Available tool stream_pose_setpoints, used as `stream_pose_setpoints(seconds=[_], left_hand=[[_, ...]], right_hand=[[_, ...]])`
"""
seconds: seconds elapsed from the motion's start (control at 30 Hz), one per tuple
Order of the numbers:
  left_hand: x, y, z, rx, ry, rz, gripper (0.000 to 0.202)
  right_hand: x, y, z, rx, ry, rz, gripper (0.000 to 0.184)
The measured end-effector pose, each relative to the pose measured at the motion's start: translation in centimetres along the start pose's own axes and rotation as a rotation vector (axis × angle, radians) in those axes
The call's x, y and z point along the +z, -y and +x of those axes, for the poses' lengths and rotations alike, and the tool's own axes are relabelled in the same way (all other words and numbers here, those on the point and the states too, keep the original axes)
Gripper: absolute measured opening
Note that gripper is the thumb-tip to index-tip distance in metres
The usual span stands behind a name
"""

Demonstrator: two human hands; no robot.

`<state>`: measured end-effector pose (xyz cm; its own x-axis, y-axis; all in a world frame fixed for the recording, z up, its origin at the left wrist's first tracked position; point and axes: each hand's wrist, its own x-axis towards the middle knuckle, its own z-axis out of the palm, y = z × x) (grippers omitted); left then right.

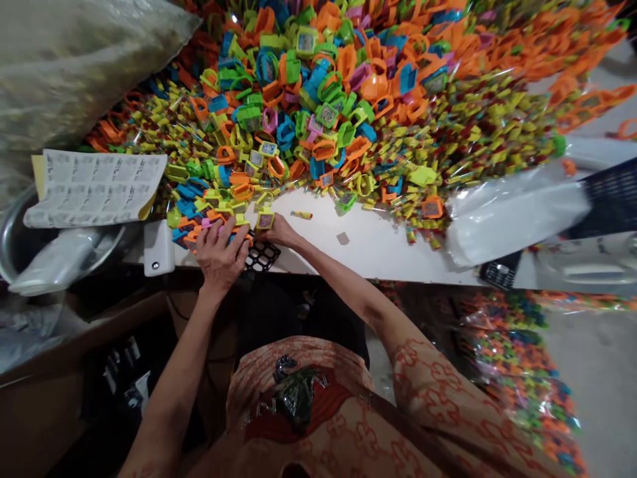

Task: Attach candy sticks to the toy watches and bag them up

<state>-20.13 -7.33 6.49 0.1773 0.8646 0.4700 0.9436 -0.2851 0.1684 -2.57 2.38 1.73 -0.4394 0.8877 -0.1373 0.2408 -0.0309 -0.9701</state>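
My left hand (221, 255) lies with its fingers spread over a group of orange, blue and pink plastic toy watches (186, 226) at the table's near edge. Just right of it, my right hand (279, 231) is closed on a yellow toy watch (265, 220) with a printed square face turned up. Its fingertips are partly hidden behind the watch. A black grid tray (261, 257) sits beneath and between both hands, partly covered by the left one. A small yellow wrapped candy (301, 214) lies on the white table (323, 239) beyond my right wrist.
A large heap of toy watches (318, 99) and yellow wrapped candies (478, 126) spreads across the back. Sticker sheets (94, 189) rest over a metal bowl (12, 232) at left, near a white box (159, 249). Clear plastic bags (517, 212) lie at right.
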Motion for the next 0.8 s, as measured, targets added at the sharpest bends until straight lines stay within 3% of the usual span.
stream_pose_setpoints(seconds=[0.13, 0.3, 0.43, 0.5, 0.6, 0.7, 0.8], left_hand=[[0.1, -0.2, 0.1, -0.004, 0.022, -0.009, 0.038], [-0.3, -0.7, 0.6, -0.026, 0.1, -0.001, 0.052], [-0.7, -0.4, 0.6, -0.032, 0.115, 0.01, 0.048], [-0.6, -0.2, 0.6, -0.045, 0.115, 0.005, 0.047], [-0.4, -0.3, 1.0, -0.083, 0.126, 0.004, 0.047], [-0.5, -0.4, 1.2, -0.091, 0.098, 0.019, 0.047], [-1.1, -0.2, 0.2, -0.042, 0.03, 0.016, 0.047]], right_hand=[[-0.3, -0.2, -0.2, -0.086, 0.093, -0.292, 0.008], [1.0, 1.4, -0.9, -0.112, 0.119, -0.674, 0.033], [-1.1, 3.0, 0.3, -0.116, 0.26, -0.719, 0.031], [-3.4, 3.6, 1.7, -0.107, 0.207, -0.772, 0.033], [-6.0, 3.9, 3.7, -0.034, -0.045, -1.004, 0.044], [-6.7, 3.7, 4.4, -0.015, -0.007, -1.161, 0.045], [-6.7, 2.9, 2.8, -0.026, -0.038, -1.123, 0.039]])
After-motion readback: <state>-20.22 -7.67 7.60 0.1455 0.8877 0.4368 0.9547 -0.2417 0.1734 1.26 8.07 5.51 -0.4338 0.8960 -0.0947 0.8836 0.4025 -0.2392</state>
